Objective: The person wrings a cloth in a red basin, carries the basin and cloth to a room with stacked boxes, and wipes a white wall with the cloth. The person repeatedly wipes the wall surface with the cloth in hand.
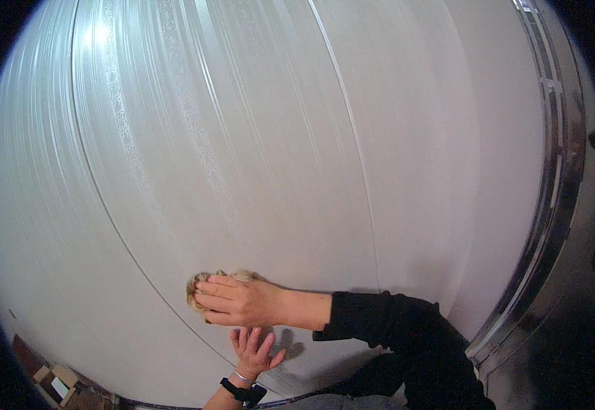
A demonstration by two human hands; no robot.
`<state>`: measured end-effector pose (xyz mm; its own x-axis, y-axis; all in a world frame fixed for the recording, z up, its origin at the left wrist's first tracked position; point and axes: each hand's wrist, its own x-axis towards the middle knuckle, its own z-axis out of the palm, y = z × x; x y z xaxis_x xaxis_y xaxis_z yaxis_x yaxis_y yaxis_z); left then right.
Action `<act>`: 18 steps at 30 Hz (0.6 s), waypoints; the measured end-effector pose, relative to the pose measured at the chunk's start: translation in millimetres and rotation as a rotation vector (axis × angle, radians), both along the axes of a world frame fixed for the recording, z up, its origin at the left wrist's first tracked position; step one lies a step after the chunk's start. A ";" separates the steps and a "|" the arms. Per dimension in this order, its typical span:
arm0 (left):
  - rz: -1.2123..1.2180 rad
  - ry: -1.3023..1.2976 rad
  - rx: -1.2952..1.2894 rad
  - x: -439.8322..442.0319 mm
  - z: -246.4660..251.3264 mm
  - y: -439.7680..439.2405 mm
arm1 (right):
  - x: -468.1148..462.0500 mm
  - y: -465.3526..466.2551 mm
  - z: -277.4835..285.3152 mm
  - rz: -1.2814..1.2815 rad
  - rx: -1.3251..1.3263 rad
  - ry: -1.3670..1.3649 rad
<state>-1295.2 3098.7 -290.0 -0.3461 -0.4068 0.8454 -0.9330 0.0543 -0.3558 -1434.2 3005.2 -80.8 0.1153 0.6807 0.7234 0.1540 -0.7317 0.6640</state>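
My right hand (238, 301), its arm in a black sleeve, presses a bunched beige and brown cloth (193, 293) against a pale striped wall panel (277, 215). Part of the cloth shows past my fingertips and above my knuckles; the palm side is hidden. Lower down, my left hand (254, 353) is raised with its fingers apart and nothing in it. It wears a black watch and a silver bangle. A shadow falls on the panel beside it, and whether its fingertips touch the surface I cannot tell.
A dark seam (103, 202) and a light trim strip (351, 120) run down the panels. At the right stands a shiny metal-edged frame (551, 169). An open cardboard box (54, 385) sits on the floor at lower left.
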 end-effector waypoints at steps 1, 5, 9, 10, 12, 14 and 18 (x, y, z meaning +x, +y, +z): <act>-0.037 -0.062 -0.039 -1.9 1.3 -1.5 | -2.7 -1.6 -4.8 -0.061 -0.010 0.060; -0.073 -0.032 0.001 -23.0 -4.5 8.7 | -60.8 -36.2 15.5 -0.217 0.088 -0.105; -0.078 -0.054 0.041 -57.9 -13.3 25.3 | -162.5 -77.2 55.1 -0.491 0.539 -0.511; -0.104 -0.040 0.051 -67.2 -14.4 26.2 | -183.6 -83.6 60.3 -0.424 0.706 -0.610; -0.115 -0.030 0.042 -85.8 -15.8 19.2 | -209.1 -90.6 63.8 -0.447 0.637 -0.722; -0.138 -0.024 0.034 -100.7 -16.2 9.5 | -209.5 -90.6 60.4 -0.566 0.633 -0.736; -0.175 -0.018 -0.012 -87.5 -4.5 -19.6 | -143.0 -76.8 38.8 -0.426 0.322 -0.506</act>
<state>-1382.7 3079.1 -294.4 -0.4255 -0.3288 0.8431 -0.9033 0.2108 -0.3737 -1577.2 2928.5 -42.0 -0.0782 0.3963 0.9148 -0.4558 -0.8303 0.3207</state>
